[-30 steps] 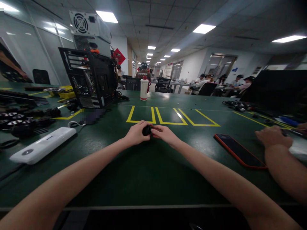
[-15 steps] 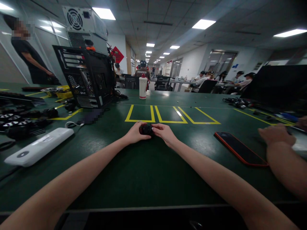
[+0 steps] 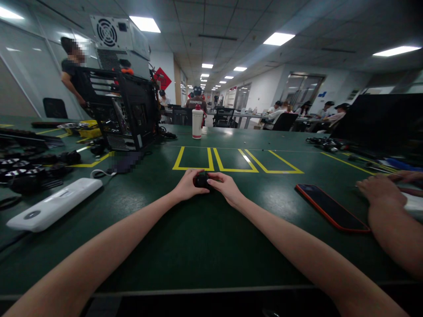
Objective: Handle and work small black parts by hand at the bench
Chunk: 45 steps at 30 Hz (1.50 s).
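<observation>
A small, dark, rounded object (image 3: 201, 180) is between my hands, low over the green table (image 3: 211, 237); its exact kind is too small and dark to make out. My left hand (image 3: 189, 185) wraps round its left side, thumb below and fingers above. From the right, my right hand (image 3: 224, 186) pinches the object's near right side with thumb and fingertips. Fingers hide part of it. Just beyond my hands, yellow tape outlines (image 3: 234, 170) mark the tabletop.
Left are a white power bank-like device (image 3: 56, 204), an open black computer case (image 3: 127, 110) and dark parts. A white cup (image 3: 197, 124) stands ahead. At right lie an orange-edged phone (image 3: 330, 207), a co-worker's hand (image 3: 381, 189) and a dark monitor (image 3: 383, 127).
My hands stay nearly in place; my right fingertips have shifted slightly left over the dark object. The standing person at left has moved right, behind the case. The co-worker's hands have shifted slightly.
</observation>
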Tool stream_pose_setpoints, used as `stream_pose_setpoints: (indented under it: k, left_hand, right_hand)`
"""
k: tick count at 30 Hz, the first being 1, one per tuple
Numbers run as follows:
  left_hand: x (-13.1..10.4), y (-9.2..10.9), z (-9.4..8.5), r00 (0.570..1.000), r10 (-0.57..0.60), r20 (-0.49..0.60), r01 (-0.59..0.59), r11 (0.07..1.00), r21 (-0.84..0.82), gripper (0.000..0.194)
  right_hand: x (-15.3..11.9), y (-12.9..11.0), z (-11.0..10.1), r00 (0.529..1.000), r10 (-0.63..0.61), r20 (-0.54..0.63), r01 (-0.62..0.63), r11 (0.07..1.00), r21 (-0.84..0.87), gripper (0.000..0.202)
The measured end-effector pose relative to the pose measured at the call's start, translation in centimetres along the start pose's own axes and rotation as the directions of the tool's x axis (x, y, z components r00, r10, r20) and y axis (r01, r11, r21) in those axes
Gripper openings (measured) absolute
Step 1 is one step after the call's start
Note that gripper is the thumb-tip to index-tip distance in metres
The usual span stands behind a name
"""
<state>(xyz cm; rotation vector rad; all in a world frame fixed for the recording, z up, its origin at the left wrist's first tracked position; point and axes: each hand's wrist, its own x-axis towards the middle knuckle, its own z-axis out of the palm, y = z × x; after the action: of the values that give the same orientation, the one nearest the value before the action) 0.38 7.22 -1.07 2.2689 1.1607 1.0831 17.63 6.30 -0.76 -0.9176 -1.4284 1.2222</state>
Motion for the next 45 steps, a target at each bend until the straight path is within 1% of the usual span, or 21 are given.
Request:
stream_pose_setpoints:
  k: [3,5,8,11,18,21,25,31,34,36,38,40,43,45]
  left_hand:
    - [-0.1,0.7,-0.2,0.998,0.051,0.027,-0.053,0.997,0.054,0.073]
    - [-0.2,1.0,-0.4,0.996,0.079,0.037,-0.082,0.994,0.071,0.071]
    - [-0.4,1.4,-0.5,0.995,0.093,0.035,-0.095,0.992,0.077,0.067]
    - [-0.5,1.7,-0.7,0.994,0.102,0.027,-0.104,0.991,0.087,0.065]
    - [-0.7,1.8,-0.6,0.990,0.139,-0.003,-0.138,0.984,0.110,0.062]
    - [-0.8,1.8,-0.6,0.985,0.173,-0.012,-0.170,0.980,0.106,0.061]
    - [-0.8,1.9,-0.6,0.973,0.230,0.006,-0.229,0.969,0.091,0.060]
    - [-0.9,1.8,-0.5,0.982,0.189,0.010,-0.189,0.978,0.090,0.060]
    - [-0.9,1.8,-0.4,0.983,0.184,0.005,-0.183,0.979,0.090,0.059]
    - [-0.9,1.8,-0.4,0.983,0.185,0.001,-0.184,0.979,0.089,0.059]
    - [-0.9,1.8,-0.5,0.982,0.187,0.003,-0.187,0.978,0.090,0.059]
    - [-0.9,1.8,-0.5,0.981,0.193,0.004,-0.192,0.977,0.090,0.059]
    - [-0.9,1.8,-0.4,0.979,0.201,0.001,-0.201,0.975,0.093,0.058]
    - [-0.8,1.7,-0.4,0.979,0.204,-0.002,-0.203,0.974,0.097,0.058]
  right_hand:
    - [0.0,0.1,-0.1,0.999,-0.027,-0.019,0.027,1.000,-0.006,0.035]
    - [-0.1,0.1,-0.1,0.999,-0.037,-0.008,0.037,0.999,0.003,0.035]
    - [-0.4,0.0,-0.2,0.998,-0.054,0.019,0.053,0.998,0.020,0.034]
    - [-0.8,-0.3,-0.2,0.997,-0.071,0.039,0.071,0.997,-0.003,0.033]
    - [-1.5,-0.6,0.1,0.994,-0.095,0.049,0.099,0.991,-0.088,0.034]
    - [-1.6,-0.7,0.1,0.993,-0.105,0.051,0.109,0.991,-0.079,0.033]
    - [-1.6,-0.6,0.0,0.992,-0.106,0.069,0.108,0.994,-0.033,0.034]
    - [-1.4,-0.1,-0.1,0.995,-0.063,0.072,0.064,0.998,-0.010,0.030]
    - [-1.0,0.2,-0.3,0.996,-0.071,0.045,0.072,0.997,0.001,0.035]
    - [-0.8,0.4,-0.4,0.998,-0.047,0.038,0.047,0.999,-0.002,0.037]
    - [-0.8,0.4,-0.5,0.998,-0.021,0.055,0.021,1.000,-0.008,0.036]
    - [-0.9,0.3,-0.6,0.996,-0.035,0.083,0.036,0.999,-0.011,0.033]
    - [-1.2,0.0,-0.6,0.990,-0.068,0.121,0.068,0.998,0.005,0.035]
    - [-1.4,-0.2,-0.5,0.989,-0.054,0.138,0.053,0.998,0.016,0.035]
